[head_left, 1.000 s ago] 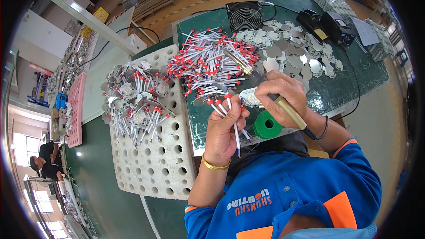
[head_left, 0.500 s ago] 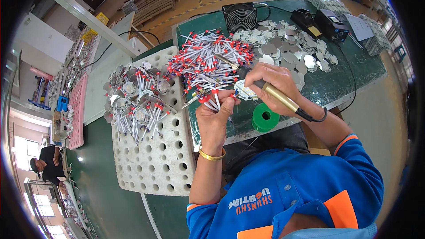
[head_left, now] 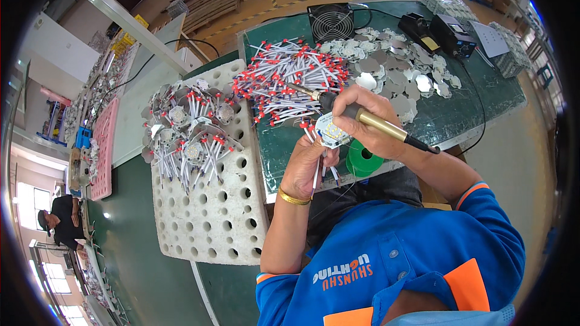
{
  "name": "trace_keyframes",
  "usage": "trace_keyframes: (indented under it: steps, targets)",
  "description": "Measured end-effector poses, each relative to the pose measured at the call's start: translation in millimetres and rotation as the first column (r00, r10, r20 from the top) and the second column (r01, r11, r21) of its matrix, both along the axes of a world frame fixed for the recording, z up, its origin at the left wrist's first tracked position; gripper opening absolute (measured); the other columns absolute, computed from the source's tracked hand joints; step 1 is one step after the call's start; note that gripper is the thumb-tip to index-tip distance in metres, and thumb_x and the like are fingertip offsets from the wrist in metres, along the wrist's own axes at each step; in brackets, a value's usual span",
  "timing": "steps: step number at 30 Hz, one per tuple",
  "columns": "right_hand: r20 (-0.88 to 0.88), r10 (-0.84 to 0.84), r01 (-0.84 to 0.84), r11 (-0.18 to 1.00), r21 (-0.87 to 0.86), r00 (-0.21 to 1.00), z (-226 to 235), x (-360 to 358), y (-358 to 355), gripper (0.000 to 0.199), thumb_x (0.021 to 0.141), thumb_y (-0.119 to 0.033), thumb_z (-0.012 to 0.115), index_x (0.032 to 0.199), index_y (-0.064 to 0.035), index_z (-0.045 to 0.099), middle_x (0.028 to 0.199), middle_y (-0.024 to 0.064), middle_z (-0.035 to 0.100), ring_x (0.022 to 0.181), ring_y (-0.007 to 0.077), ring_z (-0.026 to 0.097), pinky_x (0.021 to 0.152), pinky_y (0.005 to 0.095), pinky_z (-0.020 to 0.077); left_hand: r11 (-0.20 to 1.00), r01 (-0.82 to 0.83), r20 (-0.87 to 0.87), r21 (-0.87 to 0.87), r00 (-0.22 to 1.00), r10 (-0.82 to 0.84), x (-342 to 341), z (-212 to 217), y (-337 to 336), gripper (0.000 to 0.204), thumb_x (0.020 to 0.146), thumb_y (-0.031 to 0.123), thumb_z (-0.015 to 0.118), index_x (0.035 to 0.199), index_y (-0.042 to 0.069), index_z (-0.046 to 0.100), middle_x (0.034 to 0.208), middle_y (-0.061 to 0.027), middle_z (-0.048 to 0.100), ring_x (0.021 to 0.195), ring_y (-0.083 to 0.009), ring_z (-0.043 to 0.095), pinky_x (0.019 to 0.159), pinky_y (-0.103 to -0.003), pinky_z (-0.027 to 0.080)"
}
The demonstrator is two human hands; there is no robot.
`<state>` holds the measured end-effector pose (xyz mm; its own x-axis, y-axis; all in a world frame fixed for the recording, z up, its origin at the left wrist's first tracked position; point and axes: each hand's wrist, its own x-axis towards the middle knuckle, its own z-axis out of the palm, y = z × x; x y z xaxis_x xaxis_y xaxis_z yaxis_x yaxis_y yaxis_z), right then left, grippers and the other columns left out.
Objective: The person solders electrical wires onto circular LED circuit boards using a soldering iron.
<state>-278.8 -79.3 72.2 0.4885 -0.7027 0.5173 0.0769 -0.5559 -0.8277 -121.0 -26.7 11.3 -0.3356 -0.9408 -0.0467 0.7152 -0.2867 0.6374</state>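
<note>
My left hand [head_left: 304, 166] is closed around several short white wires [head_left: 316, 176] with red connectors, their ends hanging below the fingers. A small white LED board [head_left: 331, 135] sits at the tops of these wires, between my two hands. My right hand [head_left: 370, 115] grips a soldering iron [head_left: 380, 124] by its gold and black handle and also touches the board's edge with its fingers. The iron's metal tip points up and left, over a large pile of red-and-white wire leads [head_left: 290, 75]. A green solder spool [head_left: 370, 166] lies just below my right hand, partly covered.
Loose metal discs and boards [head_left: 396, 75] cover the bench's far right, beside a black fan [head_left: 331, 23] and a soldering station [head_left: 452, 34]. Left stands a perforated white foam tray [head_left: 198, 240] bearing wired boards [head_left: 192, 139]. A co-worker [head_left: 62, 220] is at far left.
My left hand has moved down and slightly right, and the wires now hang more upright. The LED board has shifted left to their tops. My right hand stays nearly in place with the iron.
</note>
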Motion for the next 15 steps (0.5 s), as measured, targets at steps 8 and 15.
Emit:
trace_keyframes:
  steps: [8, 15]
  targets:
    - [-0.013, -0.082, 0.081, 0.996, -0.042, 0.997, -3, 3, -2, 0.012, 0.079, -0.007, 0.062, 0.089, -0.0036, 0.055, 0.081, 0.0052, 0.058, 0.071, 0.0139, 0.056, 0.065, 0.0259, 0.0441, 0.98, -0.199, 0.197, 0.002, 0.961, 0.195, -3, -1, 7, 0.027, 0.092, 0.032, 0.049, 0.095, 0.006, 0.057, 0.074, -0.0025, 0.06, 0.061, -0.0079, 0.054, 0.055, -0.021, 0.043]
    - [0.064, -0.13, 0.144, 0.934, -0.327, 0.989, 3, -1, 3, 0.019, 0.069, 0.005, 0.064, 0.084, -0.0044, 0.057, 0.076, 0.008, 0.059, 0.065, 0.0214, 0.059, 0.058, 0.0279, 0.0465, 0.953, -0.303, 0.284, 0.017, 0.915, 0.286, -8, 2, 15, 0.021, 0.091, 0.023, 0.053, 0.102, 0.006, 0.058, 0.085, -0.0016, 0.062, 0.071, -0.0083, 0.059, 0.062, -0.021, 0.048]
